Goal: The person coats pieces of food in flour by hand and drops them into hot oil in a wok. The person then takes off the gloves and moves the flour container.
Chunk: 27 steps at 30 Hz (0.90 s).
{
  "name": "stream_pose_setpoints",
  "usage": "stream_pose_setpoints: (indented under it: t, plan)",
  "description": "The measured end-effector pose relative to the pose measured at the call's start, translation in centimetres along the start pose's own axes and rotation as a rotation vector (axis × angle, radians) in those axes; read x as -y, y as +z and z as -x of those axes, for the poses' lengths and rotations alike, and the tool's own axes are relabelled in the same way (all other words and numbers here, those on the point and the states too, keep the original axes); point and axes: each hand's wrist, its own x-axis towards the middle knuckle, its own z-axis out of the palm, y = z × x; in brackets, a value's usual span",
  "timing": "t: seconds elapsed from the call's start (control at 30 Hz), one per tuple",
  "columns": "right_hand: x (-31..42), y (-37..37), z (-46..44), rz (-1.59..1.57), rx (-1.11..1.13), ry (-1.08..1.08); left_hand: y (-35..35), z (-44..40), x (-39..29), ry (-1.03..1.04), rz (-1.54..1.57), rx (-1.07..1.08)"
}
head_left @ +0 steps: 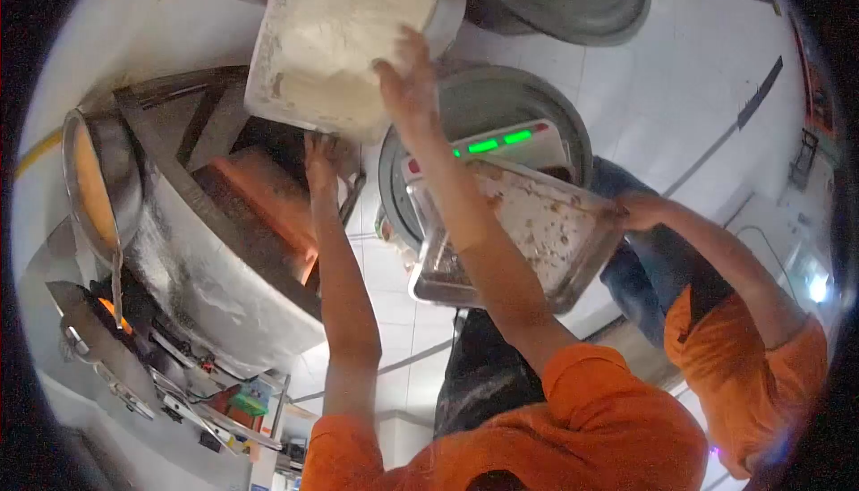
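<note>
A white tub (pixel 258 88) of pale flour-like powder (pixel 349 8) is at the top centre. My left hand (pixel 322 158) is closed at the near edge of this tub, its fingertips partly hidden there. Over the tub's right side, my right hand (pixel 410 79) is raised with its thumb and fingers apart, holding nothing. Below my right forearm, a clear plastic bin (pixel 546 231) with brown specks inside is tilted. A co-worker's hand (pixel 640 211) grips its right corner.
A scale with a green lit display (pixel 488 145) sits on a round grey lid (pixel 537 102). On the left are a large metal vessel (pixel 215 267) and a steel pan (pixel 98 187). A co-worker in an orange shirt (pixel 743 366) is close on the right. Another grey round lid (pixel 573 8) is behind.
</note>
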Motion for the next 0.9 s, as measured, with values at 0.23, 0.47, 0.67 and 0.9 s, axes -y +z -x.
stream_pose_setpoints:
  t: [0.23,0.47,0.67,0.9]
  plan:
    - [8.1,-7.3,17.8,-0.109,0.626,0.239,-5.4,18.7,1.9,-0.014,-0.133,0.117]
    - [0.4,-21.6,33.2,-0.132,0.363,0.456,-9.8,28.1,4.5,-0.105,-0.154,0.277]
    - [3.1,-25.9,44.3,0.266,0.133,0.486,-20.0,31.2,13.0,0.149,-0.466,0.330]
    - [4.3,-21.5,52.5,0.102,0.661,0.399,-32.4,49.2,7.9,0.121,-0.646,0.175]
